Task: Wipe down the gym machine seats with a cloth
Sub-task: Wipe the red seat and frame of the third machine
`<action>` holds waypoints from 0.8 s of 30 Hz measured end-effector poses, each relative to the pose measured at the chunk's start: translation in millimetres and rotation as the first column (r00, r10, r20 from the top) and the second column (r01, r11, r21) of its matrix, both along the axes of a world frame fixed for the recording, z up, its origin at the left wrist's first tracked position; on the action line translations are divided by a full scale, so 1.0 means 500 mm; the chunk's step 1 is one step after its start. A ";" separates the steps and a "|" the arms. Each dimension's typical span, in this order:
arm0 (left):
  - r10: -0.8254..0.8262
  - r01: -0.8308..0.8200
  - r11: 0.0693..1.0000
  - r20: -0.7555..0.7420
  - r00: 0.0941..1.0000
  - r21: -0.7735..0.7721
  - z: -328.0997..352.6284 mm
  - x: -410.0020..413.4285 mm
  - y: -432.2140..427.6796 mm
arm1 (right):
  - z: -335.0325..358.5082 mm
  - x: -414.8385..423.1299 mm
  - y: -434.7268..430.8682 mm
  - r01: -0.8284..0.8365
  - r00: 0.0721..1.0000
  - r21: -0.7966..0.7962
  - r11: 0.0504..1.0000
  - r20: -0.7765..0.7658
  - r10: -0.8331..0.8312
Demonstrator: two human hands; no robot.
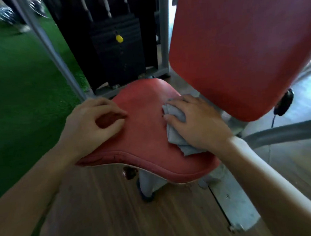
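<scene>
Wooden floor (105, 210) lay under the machine, with green turf (23, 88) on the left side. Behind stood a black weight stack (119, 53) with a yellow pin (119, 38). The red seat (146, 129) was in the middle, and a red backrest (237, 50) rose at its right. The grey cloth (176, 138) lay crumpled on the right part of the seat, under the right hand (196, 123), which pressed it down with the fingers spread over it. The left hand (90, 125) rested on the left part of the seat, well apart from the cloth, its fingers curled toward the thumb and holding nothing.
</scene>
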State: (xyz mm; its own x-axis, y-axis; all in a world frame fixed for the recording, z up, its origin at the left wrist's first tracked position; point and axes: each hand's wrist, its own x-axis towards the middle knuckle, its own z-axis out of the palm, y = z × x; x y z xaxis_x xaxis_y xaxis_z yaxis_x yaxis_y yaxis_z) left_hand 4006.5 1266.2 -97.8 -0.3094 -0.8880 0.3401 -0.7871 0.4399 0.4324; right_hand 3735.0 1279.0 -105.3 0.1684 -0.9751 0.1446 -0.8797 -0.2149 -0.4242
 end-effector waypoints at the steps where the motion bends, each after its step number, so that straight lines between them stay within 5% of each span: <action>1: -0.021 0.022 1.000 0.031 0.999 -0.010 0.000 0.002 -0.002 | 0.001 0.000 -0.001 -0.007 1.000 -0.013 1.000 -0.005 0.007; 8: -0.097 0.094 0.995 0.185 0.978 0.027 0.014 -0.009 -0.001 | 0.021 0.001 -0.012 -0.019 0.990 -0.073 0.997 -0.144 0.008; 15: 0.004 -0.007 1.000 0.296 0.955 0.007 0.013 -0.077 0.040 | 0.018 -0.049 0.022 0.001 0.996 -0.173 0.985 -0.087 -0.016; 20: 0.082 -0.099 0.994 0.309 0.948 0.038 0.017 -0.090 0.046 | -0.022 -0.123 0.142 0.095 0.977 -0.388 0.917 0.213 -0.011; 24: 0.137 -0.151 0.988 0.255 0.957 0.039 0.007 -0.086 0.034 | -0.111 -0.134 0.274 0.355 0.815 -0.410 0.840 0.576 -0.063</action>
State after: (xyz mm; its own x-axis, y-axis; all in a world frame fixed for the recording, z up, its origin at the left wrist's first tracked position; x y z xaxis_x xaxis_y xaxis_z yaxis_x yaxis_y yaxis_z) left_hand 3963.4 1283.1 -94.5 -0.2456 -0.9452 0.2153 -0.9267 0.2941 0.2341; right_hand 3668.1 1415.8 -160.9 -0.2748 -0.7518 0.5994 -0.5986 -0.3541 -0.7185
